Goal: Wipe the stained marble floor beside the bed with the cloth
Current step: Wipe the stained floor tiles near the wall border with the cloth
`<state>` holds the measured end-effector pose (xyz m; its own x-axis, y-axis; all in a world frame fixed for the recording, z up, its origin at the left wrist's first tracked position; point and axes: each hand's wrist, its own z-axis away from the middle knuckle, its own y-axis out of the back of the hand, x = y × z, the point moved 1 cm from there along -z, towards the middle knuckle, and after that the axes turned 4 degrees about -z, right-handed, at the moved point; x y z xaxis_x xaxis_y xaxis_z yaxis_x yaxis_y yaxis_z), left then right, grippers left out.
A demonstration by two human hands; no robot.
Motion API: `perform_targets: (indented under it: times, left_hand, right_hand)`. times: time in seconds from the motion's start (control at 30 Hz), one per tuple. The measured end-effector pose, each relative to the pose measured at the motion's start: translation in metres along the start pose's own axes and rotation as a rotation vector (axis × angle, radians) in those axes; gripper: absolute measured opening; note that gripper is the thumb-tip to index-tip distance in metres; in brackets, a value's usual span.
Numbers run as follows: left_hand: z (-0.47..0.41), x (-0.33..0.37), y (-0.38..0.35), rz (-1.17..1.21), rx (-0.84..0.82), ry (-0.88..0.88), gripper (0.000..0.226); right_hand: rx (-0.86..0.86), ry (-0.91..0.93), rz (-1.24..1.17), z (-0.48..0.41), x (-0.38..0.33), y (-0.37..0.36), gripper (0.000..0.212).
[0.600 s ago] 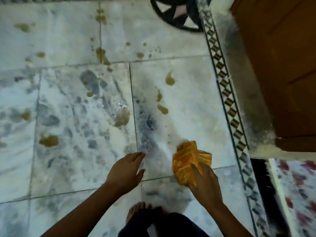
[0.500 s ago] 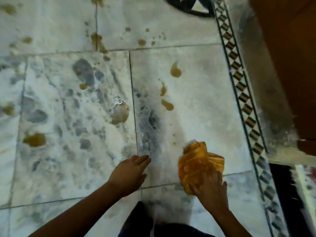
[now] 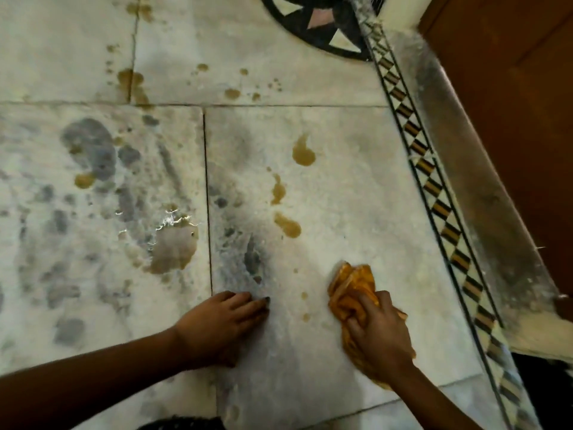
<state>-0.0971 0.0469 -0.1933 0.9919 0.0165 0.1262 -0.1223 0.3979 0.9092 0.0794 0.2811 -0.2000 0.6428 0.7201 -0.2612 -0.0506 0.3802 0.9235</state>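
On marble floor [image 3: 341, 187]: right hand [image 3: 379, 336] fingers grasping orange cloth [image 3: 352, 283]; left hand [image 3: 217, 324] fingers released, flat.

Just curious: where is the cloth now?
The cloth is lower right in the head view, gripped by the right hand, left of the patterned border.

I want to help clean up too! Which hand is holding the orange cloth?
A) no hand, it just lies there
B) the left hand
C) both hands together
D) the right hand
D: the right hand grips the orange cloth, while the left hand rests flat on the floor, apart from the cloth.
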Motion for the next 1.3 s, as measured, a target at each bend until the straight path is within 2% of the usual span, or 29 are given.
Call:
perform_targets:
  times: [0.1, 0.17, 0.2, 0.23, 0.3, 0.33, 0.4, 0.47, 0.5, 0.53, 0.57, 0.63, 0.67, 0.7, 0.77, 0.83, 0.9, 0.93, 1.0, 1.07, 1.17, 1.23, 1.3]
  left_hand:
    - [-0.007, -0.010, 0.026, -0.018, -0.143, -0.126, 0.095]
    - [-0.021, -0.022, 0.043, -0.013, -0.343, -0.109, 0.091]
    - [-0.030, -0.027, 0.049, -0.016, -0.365, -0.086, 0.089]
    - [-0.039, -0.032, 0.049, -0.030, -0.323, -0.053, 0.085]
    - [-0.053, -0.035, 0.043, -0.042, -0.034, 0.059, 0.072]
    - [-0.056, -0.035, 0.041, -0.011, 0.060, 0.163, 0.064]
    - [-0.060, -0.036, 0.025, 0.152, 0.196, 0.355, 0.057]
    - [-0.055, -0.033, 0.007, 0.190, 0.310, 0.447, 0.054]
    - [-0.050, -0.029, -0.001, 0.182, 0.373, 0.473, 0.045]
    - [-0.045, -0.025, -0.011, 0.176, 0.424, 0.488, 0.039]
    - [-0.041, -0.020, -0.019, 0.187, 0.450, 0.507, 0.043]
    - [-0.041, -0.006, -0.029, 0.220, 0.510, 0.585, 0.044]
    - [-0.043, 0.000, -0.032, 0.241, 0.544, 0.633, 0.044]
    - [-0.047, 0.007, -0.032, 0.276, 0.589, 0.687, 0.045]
    - [-0.053, 0.016, -0.034, 0.334, 0.663, 0.786, 0.046]
    - [-0.056, 0.024, -0.033, 0.370, 0.703, 0.894, 0.045]
    - [-0.057, 0.031, -0.032, 0.410, 0.718, 0.989, 0.045]
    - [-0.058, 0.035, -0.032, 0.431, 0.717, 1.022, 0.046]
    - [-0.062, 0.040, -0.029, 0.442, 0.726, 1.076, 0.046]
    - [-0.067, 0.043, -0.025, 0.423, 0.715, 1.116, 0.046]
    - [-0.071, 0.046, -0.024, 0.429, 0.713, 1.169, 0.047]
    - [-0.074, 0.048, -0.023, 0.454, 0.724, 1.189, 0.048]
    - [-0.076, 0.049, -0.021, 0.466, 0.728, 1.206, 0.049]
  right_hand:
    - [-0.194, -0.025, 0.009, -0.013, 0.001, 0.020, 0.039]
    - [-0.210, -0.013, -0.032, -0.026, -0.002, 0.027, 0.033]
    - [-0.171, -0.003, -0.066, -0.035, -0.006, 0.029, 0.031]
    - [-0.123, 0.001, -0.094, -0.043, -0.013, 0.026, 0.031]
    - [-0.016, 0.038, -0.075, -0.050, -0.036, 0.011, 0.035]
    - [0.008, 0.102, -0.054, -0.044, -0.048, 0.002, 0.036]
    - [0.011, 0.320, -0.074, -0.010, -0.048, -0.018, 0.042]
    - [-0.031, 0.591, -0.114, 0.029, -0.017, -0.018, 0.055]
    - [-0.012, 0.664, -0.135, 0.038, 0.008, -0.013, 0.062]
    - [0.030, 0.664, -0.147, 0.034, 0.029, -0.003, 0.066]
    - [0.109, 0.573, -0.138, 0.018, 0.044, 0.006, 0.064]
    - [0.268, 0.221, -0.082, -0.034, 0.042, 0.016, 0.044]
    - [0.293, 0.041, -0.068, -0.063, 0.030, 0.014, 0.034]
    - [0.293, -0.009, -0.061, -0.086, 0.011, 0.012, 0.029]
    - [0.256, 0.079, -0.078, -0.098, -0.027, 0.003, 0.030]
    - [0.135, 0.331, -0.049, -0.059, -0.039, -0.009, 0.042]
    - [-0.006, 0.609, 0.002, -0.008, -0.012, -0.009, 0.056]
    - [-0.049, 0.667, 0.038, 0.006, 0.014, -0.005, 0.061]
    - [0.037, 0.634, 0.050, 0.000, 0.057, 0.012, 0.063]
    - [0.141, 0.446, 0.007, -0.036, 0.075, 0.021, 0.051]
    - [0.217, 0.208, -0.046, -0.092, 0.039, 0.022, 0.028]
    - [0.217, 0.126, -0.092, -0.112, -0.004, 0.013, 0.028]
    - [0.165, 0.168, -0.097, -0.102, -0.044, 0.001, 0.034]
